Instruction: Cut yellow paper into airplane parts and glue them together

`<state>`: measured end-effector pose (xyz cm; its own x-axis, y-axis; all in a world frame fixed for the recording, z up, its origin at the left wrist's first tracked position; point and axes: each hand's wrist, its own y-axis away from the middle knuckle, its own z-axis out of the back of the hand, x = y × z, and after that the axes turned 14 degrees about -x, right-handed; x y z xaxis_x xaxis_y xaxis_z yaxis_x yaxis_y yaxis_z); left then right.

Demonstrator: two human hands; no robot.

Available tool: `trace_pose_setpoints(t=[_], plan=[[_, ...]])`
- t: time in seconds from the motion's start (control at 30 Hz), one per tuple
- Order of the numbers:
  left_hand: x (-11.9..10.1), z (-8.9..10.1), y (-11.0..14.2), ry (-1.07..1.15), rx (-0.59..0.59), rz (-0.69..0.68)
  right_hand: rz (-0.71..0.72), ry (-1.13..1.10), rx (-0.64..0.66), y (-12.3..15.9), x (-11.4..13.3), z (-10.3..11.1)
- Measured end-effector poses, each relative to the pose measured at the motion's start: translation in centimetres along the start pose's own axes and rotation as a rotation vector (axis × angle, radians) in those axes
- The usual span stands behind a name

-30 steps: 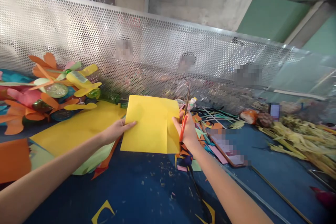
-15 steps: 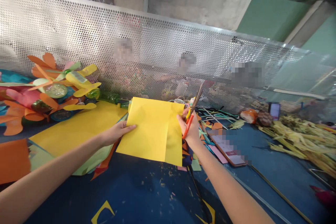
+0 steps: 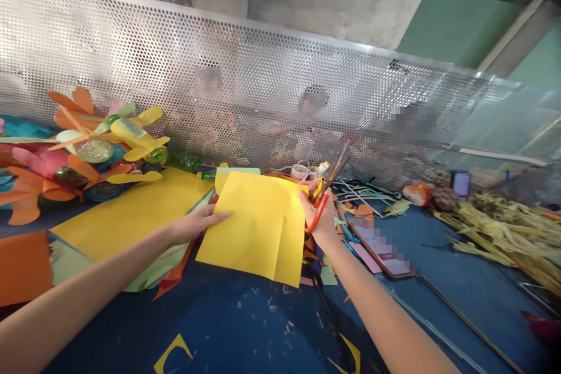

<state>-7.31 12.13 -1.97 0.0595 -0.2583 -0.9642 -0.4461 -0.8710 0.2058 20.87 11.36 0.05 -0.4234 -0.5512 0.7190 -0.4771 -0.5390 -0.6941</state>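
Over the middle of the blue surface (image 3: 210, 327), we are holding up a yellow paper (image 3: 249, 222), and a fold line is running down near its right side. Our left hand (image 3: 197, 223) is pinching the paper's left side, with the thumb lying on top and the other fingers partly hiding behind. Our right hand (image 3: 321, 219) is pressing a thumb on the paper's right side, and its fingers are curling round the scissors (image 3: 323, 204). The blades are pointing up toward the far edge and standing a little apart.

Toward the left edge, a big yellow sheet (image 3: 127, 210) is lying flat, and bright paper flowers (image 3: 92, 152) are piling up behind it. Toward the right edge, a phone (image 3: 379, 248) is lying near some dry husks (image 3: 512, 225). Toward the near edge, a yellow scrap (image 3: 165, 356) is resting.
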Motion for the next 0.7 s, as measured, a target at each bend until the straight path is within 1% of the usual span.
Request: trace_pose_setpoints(t=[0.07,0.13,0.27,0.37,0.5,0.6,0.7], plan=[[0.2,0.0,-0.2,-0.004,-0.03,0.004,-0.028,-0.012,-0.021,0.0,0.2,-0.1],[0.3,0.1,-0.3,0.013,-0.073,0.007,-0.062,-0.017,-0.014,-0.1,0.2,-0.1],[0.2,0.1,-0.3,0.057,-0.163,-0.02,-0.11,-0.01,0.066,-0.1,-0.1,-0.2],[0.1,0.2,-0.3,0.087,-0.208,-0.051,-0.125,-0.007,0.145,0.0,-0.6,-0.5],[0.3,0.3,-0.5,0.132,-0.234,-0.066,-0.126,0.007,0.213,0.3,-1.4,-0.8],[0.5,0.4,-0.7,0.141,-0.225,-0.073,-0.131,0.03,0.213,0.4,-1.8,-0.8],[0.4,0.4,-0.8,0.154,-0.246,-0.09,-0.133,0.052,0.212,0.6,-1.3,-0.6]])
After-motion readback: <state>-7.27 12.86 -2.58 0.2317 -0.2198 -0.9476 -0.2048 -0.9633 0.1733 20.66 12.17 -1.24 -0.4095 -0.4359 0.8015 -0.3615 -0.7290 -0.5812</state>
